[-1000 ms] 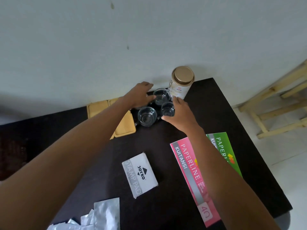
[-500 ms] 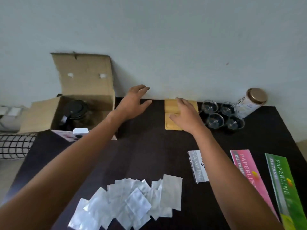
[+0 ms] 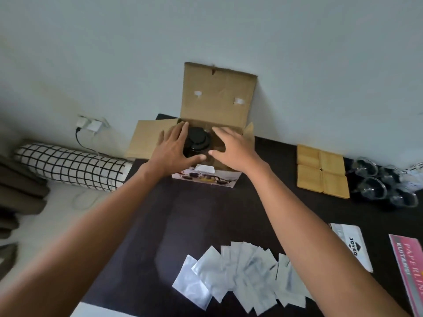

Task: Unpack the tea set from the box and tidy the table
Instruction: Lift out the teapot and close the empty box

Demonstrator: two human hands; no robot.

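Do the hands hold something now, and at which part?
Nothing is clearly held yet. The left hand and right hand are open on either side of the black teapot lid inside the cardboard box.

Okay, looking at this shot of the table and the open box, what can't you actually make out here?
Head view only:
- The teapot body: only its black lid shows; box walls and both hands hide the rest.
- Whether the left hand or right hand touches it: unclear.
- Glass cups: blurred at the right edge.
- Pink booklet: cut off by the frame.
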